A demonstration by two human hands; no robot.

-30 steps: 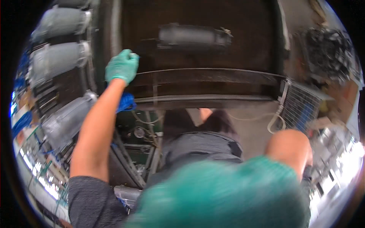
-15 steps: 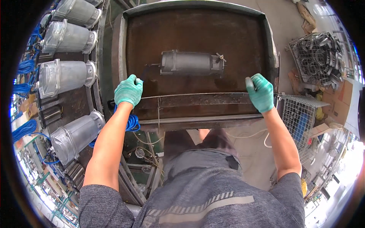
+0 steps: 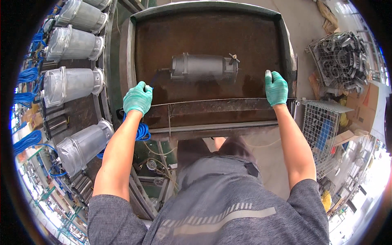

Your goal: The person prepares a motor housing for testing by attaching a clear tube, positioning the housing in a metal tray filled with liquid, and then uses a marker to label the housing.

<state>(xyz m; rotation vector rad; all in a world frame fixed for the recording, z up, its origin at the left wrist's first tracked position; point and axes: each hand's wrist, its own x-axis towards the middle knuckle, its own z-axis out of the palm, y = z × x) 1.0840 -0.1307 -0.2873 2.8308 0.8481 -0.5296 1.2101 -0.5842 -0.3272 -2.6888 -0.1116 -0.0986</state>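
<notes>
A grey cylindrical motor housing (image 3: 200, 67) lies on its side in a wide metal tank (image 3: 131, 49), in what looks like brownish water. A small valve-like fitting (image 3: 233, 58) stands up at its right end. My left hand (image 3: 138, 99), in a green glove, is closed at the tank's near left side. A bit of blue cable (image 3: 152, 86) shows at its fingers and runs toward the motor's left end. Over the near right part of the tank, my gloved right hand (image 3: 277, 88) is closed, thumb upward, apart from the motor. What it holds, if anything, is hidden.
Several similar grey motors (image 3: 73, 85) with blue cable coils (image 3: 25, 98) lie on a rack at left. A blue coil (image 3: 143, 132) hangs below my left wrist. A bar (image 3: 220, 105) crosses the tank's near side. Wire baskets (image 3: 322, 126) and cardboard boxes (image 3: 365, 102) stand at right.
My right hand has shifted slightly left and its fist has turned thumb-up. The motor appears slightly further left and dimmer under the surface. My left hand has barely moved.
</notes>
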